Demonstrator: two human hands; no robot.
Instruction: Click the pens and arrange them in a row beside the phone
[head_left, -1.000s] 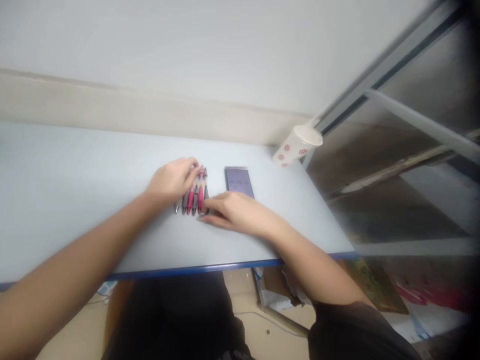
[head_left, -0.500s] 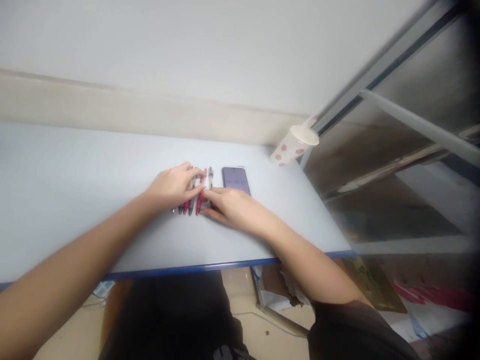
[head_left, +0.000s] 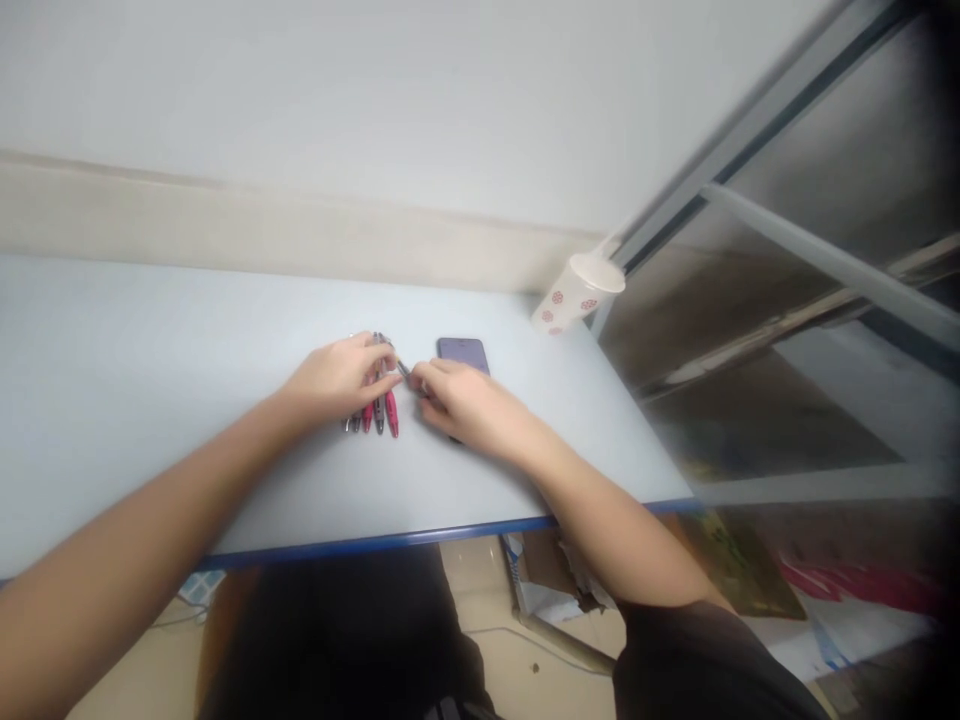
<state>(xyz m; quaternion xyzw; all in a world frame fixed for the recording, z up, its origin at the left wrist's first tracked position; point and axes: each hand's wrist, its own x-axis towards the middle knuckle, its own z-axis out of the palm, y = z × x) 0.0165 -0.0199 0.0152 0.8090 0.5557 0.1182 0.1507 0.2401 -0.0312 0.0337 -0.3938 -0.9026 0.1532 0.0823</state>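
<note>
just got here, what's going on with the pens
A person's left hand is over a row of red and grey pens on the table. The right hand holds a slanted dark pen between the two hands. A phone lies partly hidden by the right hand; a patterned cup is further back.

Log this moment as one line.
left hand: over row of pens | right hand: holding slanted dark pen | phone: partly hidden by right hand | white cup: table's far right corner
</note>
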